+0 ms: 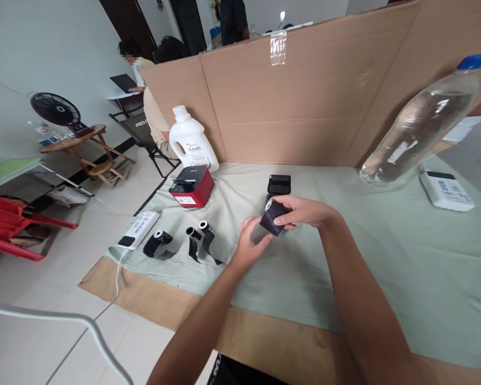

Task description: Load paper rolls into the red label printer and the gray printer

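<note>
A black roll (273, 218) with a white core is held between my two hands, above the cloth-covered table. My right hand (307, 210) grips it from the right, thumb across its front. From the lower left, the fingertips of my left hand (249, 243) close on its edge. Just behind the roll is a small black case (279, 184), partly hidden by my hands. To the left, a black roll with a loose strip (157, 243) lies near two more unwound rolls, one smaller (193, 243) and one longer (209, 240).
A red and black box (192, 187) and a white jug (192, 141) stand back left. A white power strip (139, 230) lies at the left edge. A large water bottle (425, 120) leans against the cardboard wall (284, 107); a white packet (446, 190) lies far right.
</note>
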`<state>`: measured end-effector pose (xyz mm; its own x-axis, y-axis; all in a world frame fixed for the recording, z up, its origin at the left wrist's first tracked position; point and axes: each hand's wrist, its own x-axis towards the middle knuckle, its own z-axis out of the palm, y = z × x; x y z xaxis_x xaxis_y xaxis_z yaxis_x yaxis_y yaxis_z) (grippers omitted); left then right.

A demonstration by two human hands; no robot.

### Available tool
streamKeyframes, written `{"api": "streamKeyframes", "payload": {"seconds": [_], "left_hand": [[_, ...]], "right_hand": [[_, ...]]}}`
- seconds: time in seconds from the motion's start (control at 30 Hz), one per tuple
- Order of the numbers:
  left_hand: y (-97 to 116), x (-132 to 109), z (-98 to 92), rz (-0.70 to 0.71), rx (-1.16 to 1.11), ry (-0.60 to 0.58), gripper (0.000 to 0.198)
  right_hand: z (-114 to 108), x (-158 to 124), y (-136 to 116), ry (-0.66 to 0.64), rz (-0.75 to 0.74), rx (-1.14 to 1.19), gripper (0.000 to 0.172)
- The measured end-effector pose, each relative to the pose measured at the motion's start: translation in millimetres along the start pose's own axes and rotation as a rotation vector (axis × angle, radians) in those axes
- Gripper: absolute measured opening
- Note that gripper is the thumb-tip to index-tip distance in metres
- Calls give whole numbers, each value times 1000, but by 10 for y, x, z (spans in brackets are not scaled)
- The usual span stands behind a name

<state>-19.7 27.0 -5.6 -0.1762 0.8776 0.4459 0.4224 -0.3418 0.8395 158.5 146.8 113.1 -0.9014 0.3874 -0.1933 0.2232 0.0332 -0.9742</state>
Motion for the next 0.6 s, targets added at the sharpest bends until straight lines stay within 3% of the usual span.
{"api": "streamKeyframes", "payload": {"seconds": [0.03,0.1,0.2,0.37,0.6], "left_hand": [[2,-6,3,-55,-28,6,33],[15,-12,10,-183,-132,7,30],[51,-1,15,-318,-314,18,52],[33,47,24,-355,-376,26,64],[-69,37,87,-362,-344,-90,53]], "right_hand": [[-18,21,39,63,-4,-3,34],[-66,59,125,215,-6,11,31],[-140,118,246,358,13,24,26],[-219,292,438,578,-75,-246,21],[-245,548,737,859,-103,-652,34]]}}
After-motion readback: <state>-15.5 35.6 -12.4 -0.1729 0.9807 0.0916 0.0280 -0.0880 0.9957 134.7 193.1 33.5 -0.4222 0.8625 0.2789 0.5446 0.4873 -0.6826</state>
